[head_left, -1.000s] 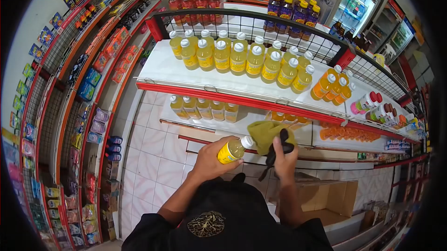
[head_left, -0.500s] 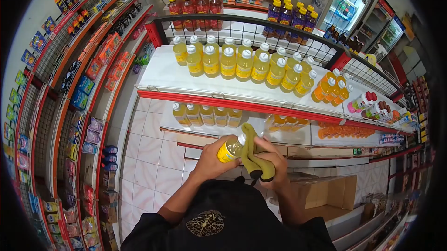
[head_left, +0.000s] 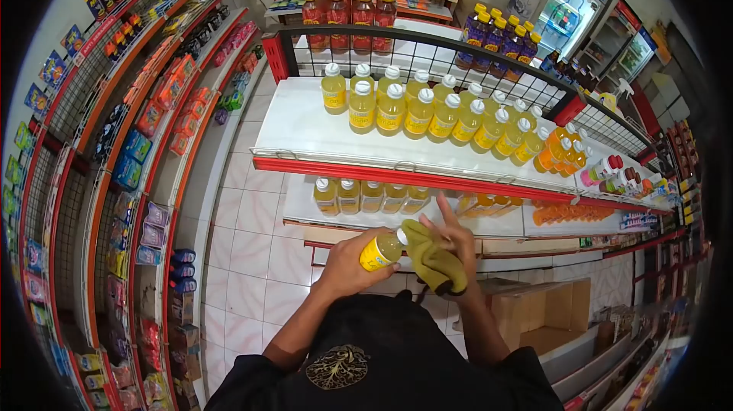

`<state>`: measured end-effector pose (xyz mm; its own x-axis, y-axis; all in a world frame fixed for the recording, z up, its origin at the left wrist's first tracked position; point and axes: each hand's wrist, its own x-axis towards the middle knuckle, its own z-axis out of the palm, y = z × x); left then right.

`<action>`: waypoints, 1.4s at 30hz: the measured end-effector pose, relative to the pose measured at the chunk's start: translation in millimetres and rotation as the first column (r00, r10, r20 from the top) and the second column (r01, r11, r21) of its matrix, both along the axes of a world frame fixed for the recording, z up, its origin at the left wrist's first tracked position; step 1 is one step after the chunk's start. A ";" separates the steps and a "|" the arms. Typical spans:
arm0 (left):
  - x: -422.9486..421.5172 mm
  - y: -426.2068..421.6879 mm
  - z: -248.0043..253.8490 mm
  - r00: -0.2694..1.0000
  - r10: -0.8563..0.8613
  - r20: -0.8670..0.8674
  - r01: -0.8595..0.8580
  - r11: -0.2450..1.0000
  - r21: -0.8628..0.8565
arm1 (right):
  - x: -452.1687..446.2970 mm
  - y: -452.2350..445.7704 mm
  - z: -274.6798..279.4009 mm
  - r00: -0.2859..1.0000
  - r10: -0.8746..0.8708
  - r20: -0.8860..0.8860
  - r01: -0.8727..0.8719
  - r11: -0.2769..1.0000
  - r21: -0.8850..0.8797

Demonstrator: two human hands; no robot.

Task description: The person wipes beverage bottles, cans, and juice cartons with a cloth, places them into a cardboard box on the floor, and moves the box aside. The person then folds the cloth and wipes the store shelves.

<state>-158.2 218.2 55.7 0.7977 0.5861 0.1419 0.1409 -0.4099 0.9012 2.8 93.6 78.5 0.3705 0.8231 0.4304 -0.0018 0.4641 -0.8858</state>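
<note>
Now, left hand (head_left: pixel 347 264): grip closed round a tilted yellow-labelled bottle (head_left: pixel 376 254), near side of the upper shelf (head_left: pixel 298 128), off its red front edge (head_left: pixel 343 172). Right hand (head_left: pixel 458 241): grip loose, fingers partly extended, holding green cloth (head_left: pixel 432 260) against white cap (head_left: pixel 402 236).

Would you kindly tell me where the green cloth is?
In the head view, the green cloth is in the right hand, beside the yellow-labelled bottle in the left hand.
</note>
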 end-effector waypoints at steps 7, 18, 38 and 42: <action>-13.9 8.0 -11.4 0.981 -0.075 0.179 0.120 0.960 -0.254 | -29.6 22.2 -22.3 0.865 -0.267 0.424 0.328 0.941 -0.077; -31.5 21.4 -68.9 0.681 -0.378 0.627 0.641 -0.105 -0.760 | -41.4 33.0 -39.2 0.873 0.127 -0.472 -0.268 0.932 -0.245; -33.2 26.9 -63.9 0.924 0.045 0.380 0.233 0.722 -0.652 | -99.8 35.7 -37.2 0.628 -0.450 0.635 0.604 0.796 -0.034; -29.6 32.2 -60.6 0.938 -0.032 0.346 0.222 0.822 -0.525 | -89.2 42.6 -4.2 0.397 -0.394 0.829 0.516 0.842 0.154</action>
